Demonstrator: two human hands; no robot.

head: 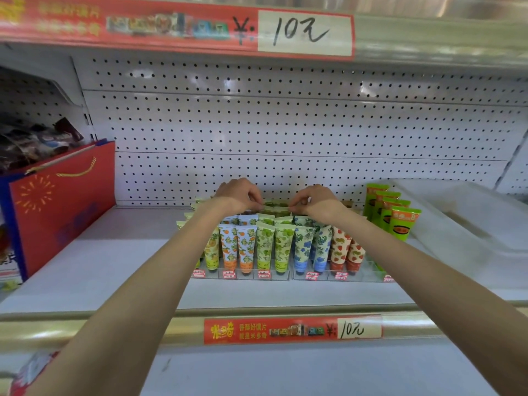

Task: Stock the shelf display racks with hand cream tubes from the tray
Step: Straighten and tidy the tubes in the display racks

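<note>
Seating of one green tube at the far end of its lane, judged the step in hand. Far left first: steer clear of the red gift bag point(57, 207) standing on the shelf point(114, 267), well apart from the work.

Next, left hand point(238, 195): fingers curled, thumb and forefinger pinching the left corner of the crimped top of the green-patterned tube point(275, 208). Make that pinch light and level. Hold the tube upright, cap down, lined up behind the nearer green tubes point(284, 247) in the clear display rack point(281, 277), with the orange-print tubes point(230, 247) to the left and the blue-print tubes point(303, 250) to the right. Lower straight down. Avoid brushing the neighbouring crimps, probably easy to topple on such narrow caps.

Then right hand point(315, 202): likewise curled, pinching the right corner of the same crimp. Match its height to the left hand to prevent twisting. Let go of both corners together, and only after feeling the cap settle on the rack floor. Check afterwards for a straight row of crimps from near to far.

Further right, leave the tall bright-green packs point(395, 217) just beside the rack undisturbed. Far right, fetch the next tube from the white tray point(471, 224); contents washed out there, so impossible to tell the remaining stock.
</note>
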